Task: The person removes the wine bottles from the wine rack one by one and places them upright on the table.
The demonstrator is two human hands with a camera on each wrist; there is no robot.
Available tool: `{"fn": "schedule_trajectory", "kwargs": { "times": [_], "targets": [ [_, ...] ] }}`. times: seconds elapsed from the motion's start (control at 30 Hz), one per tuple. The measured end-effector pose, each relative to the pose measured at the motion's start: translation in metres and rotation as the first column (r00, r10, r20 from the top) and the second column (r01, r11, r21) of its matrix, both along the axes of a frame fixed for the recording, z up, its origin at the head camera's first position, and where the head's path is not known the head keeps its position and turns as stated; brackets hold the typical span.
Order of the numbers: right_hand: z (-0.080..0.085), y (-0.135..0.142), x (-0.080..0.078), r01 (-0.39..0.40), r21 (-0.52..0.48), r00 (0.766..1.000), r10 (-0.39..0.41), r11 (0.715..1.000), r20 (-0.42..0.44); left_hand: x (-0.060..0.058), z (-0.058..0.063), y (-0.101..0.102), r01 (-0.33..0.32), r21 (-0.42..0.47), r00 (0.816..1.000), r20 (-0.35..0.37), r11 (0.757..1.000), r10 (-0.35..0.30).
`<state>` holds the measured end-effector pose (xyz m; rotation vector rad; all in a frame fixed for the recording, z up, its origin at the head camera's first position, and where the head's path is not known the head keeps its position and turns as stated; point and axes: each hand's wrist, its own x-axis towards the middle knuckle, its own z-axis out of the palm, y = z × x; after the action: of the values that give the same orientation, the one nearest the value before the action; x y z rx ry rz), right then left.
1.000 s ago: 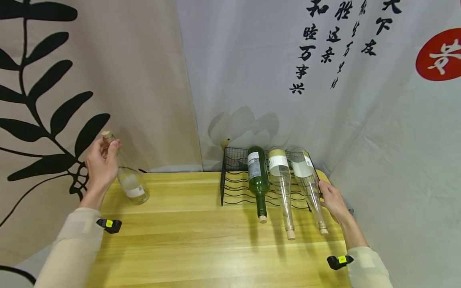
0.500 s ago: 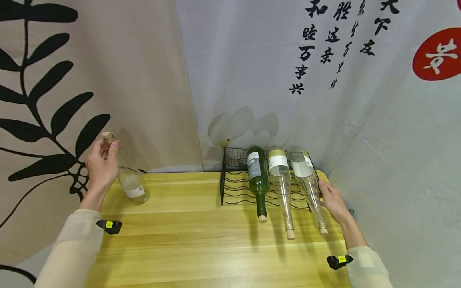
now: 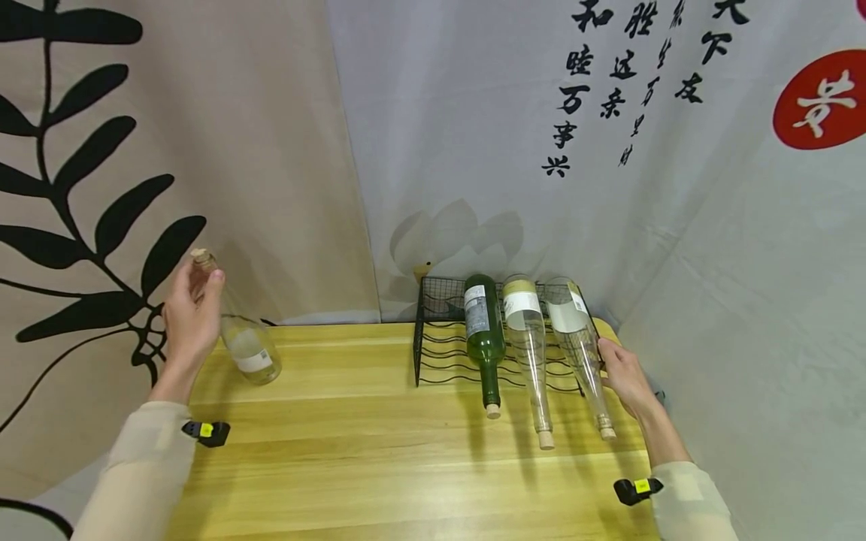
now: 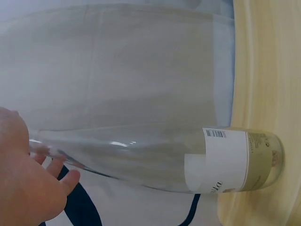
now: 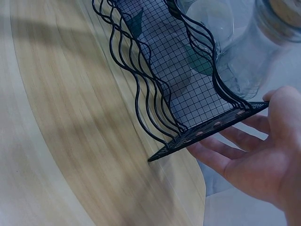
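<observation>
At the left of the table, my left hand (image 3: 192,312) grips the neck of a clear glass bottle (image 3: 246,346) just below its cork. The bottle stands upright; its base and white label (image 4: 226,160) show in the left wrist view. On the right, my right hand (image 3: 628,379) holds the side panel of a black wire wine rack (image 3: 440,349), thumb at the edge and fingers against the outer mesh (image 5: 214,129). On the rack's top lie a green bottle (image 3: 485,338) and two clear bottles, the middle one (image 3: 528,338) and the right one (image 3: 575,338), with corks towards me.
The yellow wooden table (image 3: 352,451) has its back edge against a fabric curtain (image 3: 271,150) printed with dark leaves and characters. Another curtain side (image 3: 758,300) hangs close at the right, beside the rack. A dark cable (image 3: 37,515) is at the lower left.
My left hand shifts very slightly on the bottle neck. The bottles, the rack and my right hand stay in place.
</observation>
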<state>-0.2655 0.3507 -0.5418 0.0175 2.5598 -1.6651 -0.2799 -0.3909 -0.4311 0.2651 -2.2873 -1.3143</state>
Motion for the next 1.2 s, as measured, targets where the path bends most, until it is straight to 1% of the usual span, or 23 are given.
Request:
{"fn": "schedule_trajectory", "kwargs": {
  "times": [0.07,0.2,0.37,0.57,0.7,0.8,0.9,0.97,1.1,1.2],
  "targets": [
    [0.000,0.000,0.000,-0.001,0.006,1.000,0.001,1.000,0.001,0.002,0.000,0.001,0.021,0.012,1.000,0.001,1.000,-0.021],
    [0.000,-0.001,0.000,0.002,0.012,1.000,-0.002,1.000,-0.004,0.007,0.000,0.005,0.038,0.021,0.999,-0.004,0.999,-0.038],
    [0.000,0.000,-0.001,0.014,0.020,1.000,-0.013,1.000,-0.016,0.012,0.001,0.008,0.062,0.013,0.998,-0.023,0.998,-0.062],
    [0.000,0.000,0.000,0.016,0.013,1.000,-0.016,1.000,-0.007,0.020,0.001,0.012,0.095,0.001,0.995,-0.034,0.995,-0.095],
    [-0.001,0.000,-0.001,0.013,0.019,1.000,-0.012,1.000,-0.008,0.026,0.002,0.015,0.080,-0.014,0.996,-0.047,0.997,-0.080],
    [-0.001,0.000,-0.002,0.014,0.031,1.000,-0.014,0.999,-0.009,0.030,0.004,0.021,0.057,-0.042,0.994,-0.094,0.998,-0.060],
    [-0.001,0.000,-0.002,0.015,0.023,1.000,-0.015,1.000,-0.007,0.034,0.007,0.029,0.038,-0.068,0.986,-0.157,0.997,-0.048],
    [-0.001,0.000,-0.002,0.012,0.024,1.000,-0.012,1.000,-0.006,0.035,0.010,0.035,0.037,-0.080,0.979,-0.199,0.996,-0.052],
    [-0.001,-0.001,0.000,0.008,0.022,1.000,-0.008,1.000,-0.004,0.038,0.015,0.051,0.073,-0.110,0.957,-0.271,0.991,-0.101],
    [0.000,-0.002,0.000,0.010,0.024,1.000,-0.010,1.000,-0.004,0.038,0.017,0.064,0.105,-0.158,0.937,-0.316,0.982,-0.151]
  ]
}}
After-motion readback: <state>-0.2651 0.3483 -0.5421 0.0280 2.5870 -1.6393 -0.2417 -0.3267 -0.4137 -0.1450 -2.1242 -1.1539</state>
